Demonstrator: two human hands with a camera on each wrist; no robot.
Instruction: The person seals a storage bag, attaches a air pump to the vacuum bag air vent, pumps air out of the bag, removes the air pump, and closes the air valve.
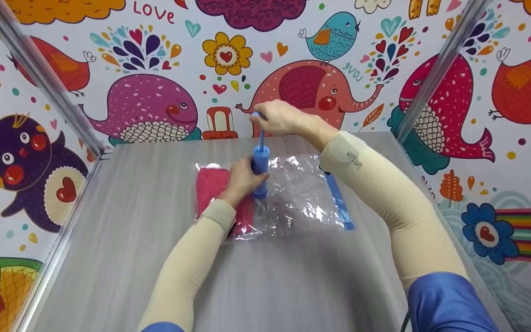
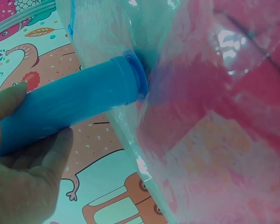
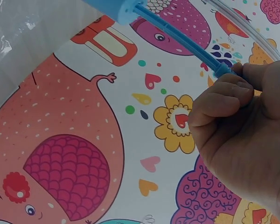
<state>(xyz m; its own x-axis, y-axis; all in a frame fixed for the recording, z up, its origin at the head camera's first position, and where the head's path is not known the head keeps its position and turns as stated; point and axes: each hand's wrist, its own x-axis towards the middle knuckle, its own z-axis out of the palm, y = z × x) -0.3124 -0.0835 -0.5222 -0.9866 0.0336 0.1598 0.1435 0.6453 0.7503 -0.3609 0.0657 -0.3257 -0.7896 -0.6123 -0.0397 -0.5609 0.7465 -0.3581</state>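
Nearest, the grey table [image 1: 293,286] is crossed by 2 cream-sleeved forearms [image 1: 178,272]: the left is extended forward from the near side, the right is brought in higher, with its elbow bent. Ahead, the clear bag [image 1: 300,198] is laid on the table, with a pink item [image 1: 212,184] enclosed in its left part and a blue strip [image 1: 341,210] set along its right edge. On the bag, the blue hand pump [image 1: 262,159] is stood about upright, its flanged foot set against the film; whether a valve is covered cannot be told. The film is best kept smooth there, and the barrel firmly seated and square while the rod is worked. The barrel is gripped by the left hand [image 1: 243,177], with fingers and thumb curled round it. Above, a long length of the rod [image 1: 262,138] is exposed; it should be moved along the barrel's axis, as the foot could be tipped loose by a sideways pull. Its handle [image 1: 256,115] is pinched between thumb and fingers of the right hand [image 1: 277,119], which is held high, the remaining fingers curled toward the palm. Farthest off, everything is backed by a printed wall [image 1: 191,64].
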